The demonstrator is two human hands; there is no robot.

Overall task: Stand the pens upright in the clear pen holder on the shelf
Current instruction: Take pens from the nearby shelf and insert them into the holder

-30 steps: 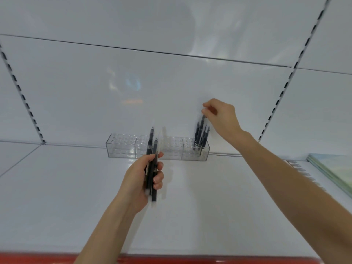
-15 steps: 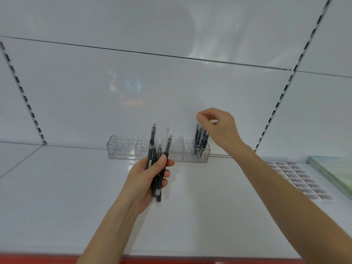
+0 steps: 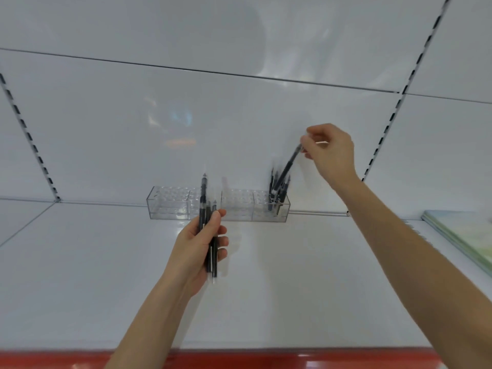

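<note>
**Pen tilted over the holder's right end**

A slim black plastic pen (image 3: 288, 164) hung slanted over the right end of the long clear plastic pen holder (image 3: 173, 207), which sat against the back edge of the white shelf (image 3: 292, 288). The pen's long axis ran from upper right down to lower left. Its lower tip was among the black pens already standing (image 3: 278, 194) there, though whether it had found a hole, I couldn't tell. The right hand (image 3: 331, 153) pinched its top end, thumb and fingertips clamped on it. Light, stiff and smooth, I'd judge, so a pinch near the top suits dropping it in. The left hand (image 3: 198, 246), nearer the front edge, wrapped its fingers round a bundle of spare black pens (image 3: 210, 235), which pointed upward. Pale green sheets (image 3: 468, 241) lay at the shelf's right edge.
</note>
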